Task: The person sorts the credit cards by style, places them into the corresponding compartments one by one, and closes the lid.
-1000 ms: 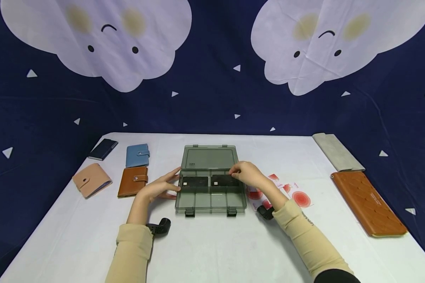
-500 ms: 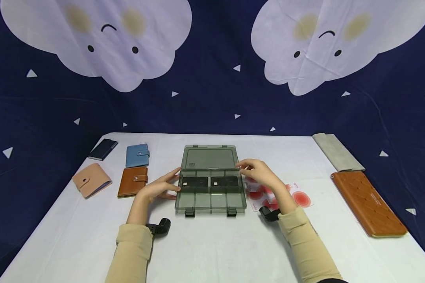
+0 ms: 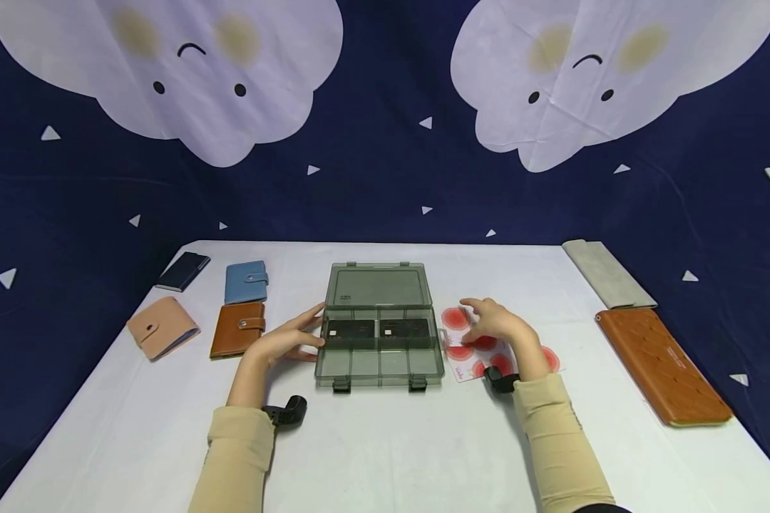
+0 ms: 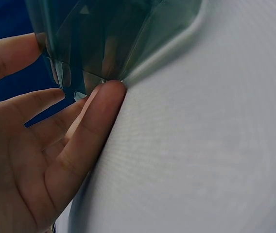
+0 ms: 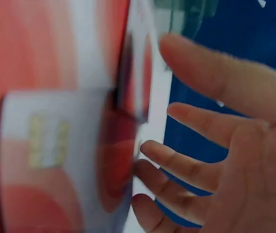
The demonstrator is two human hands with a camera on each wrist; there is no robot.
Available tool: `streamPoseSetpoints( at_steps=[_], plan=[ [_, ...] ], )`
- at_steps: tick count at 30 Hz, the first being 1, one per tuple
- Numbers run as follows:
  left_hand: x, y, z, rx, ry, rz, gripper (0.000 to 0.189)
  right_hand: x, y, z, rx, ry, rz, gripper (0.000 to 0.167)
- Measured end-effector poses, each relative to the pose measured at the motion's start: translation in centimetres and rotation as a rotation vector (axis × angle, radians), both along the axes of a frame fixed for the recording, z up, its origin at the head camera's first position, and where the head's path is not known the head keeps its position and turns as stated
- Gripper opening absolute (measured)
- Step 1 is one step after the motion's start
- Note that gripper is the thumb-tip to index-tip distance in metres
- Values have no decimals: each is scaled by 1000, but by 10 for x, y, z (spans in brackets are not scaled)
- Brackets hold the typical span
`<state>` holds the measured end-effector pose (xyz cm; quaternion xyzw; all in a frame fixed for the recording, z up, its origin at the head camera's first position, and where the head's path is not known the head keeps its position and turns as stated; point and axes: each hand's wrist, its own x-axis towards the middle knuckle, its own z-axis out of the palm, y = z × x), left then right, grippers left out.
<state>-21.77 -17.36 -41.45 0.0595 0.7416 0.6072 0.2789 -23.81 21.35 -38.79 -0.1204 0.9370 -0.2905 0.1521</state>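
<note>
Cards lie beneath the spread right hand

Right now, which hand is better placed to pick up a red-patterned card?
Likely the right hand: it is at the red-patterned cards, holding nothing, while the left hand touches the divided box on the side away from them.

2 beige sleeves, black wrist cameras

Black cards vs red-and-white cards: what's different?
Black cards are dark; red-and-white cards have red circles. Black cards lie inside the box; red-and-white cards lie on the table. Black cards sit apart; some red-and-white cards overlap. Both types show a chip-like patch.
</note>
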Motion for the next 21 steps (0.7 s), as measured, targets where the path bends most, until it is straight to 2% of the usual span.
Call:
streamPoseSetpoints(
  at_steps=[2,10,16,19,21],
  plan=[
    [0,0,0,-1,1,-2,85,0,1,-2,65,7,12,80],
    [0,0,0,-5,4,1,85,-2,1,-10,93,49,69,85],
    [0,1,-1,-4,0,7,85,-3,2,-11,101,101,-10,91],
    [0,0,-1,-5,2,7,85,-5,2,-10,66,129,-73,83],
    [-1,0,-1,-4,3,9,85,-7,2,-9,3,142,-107,72]
  ],
)
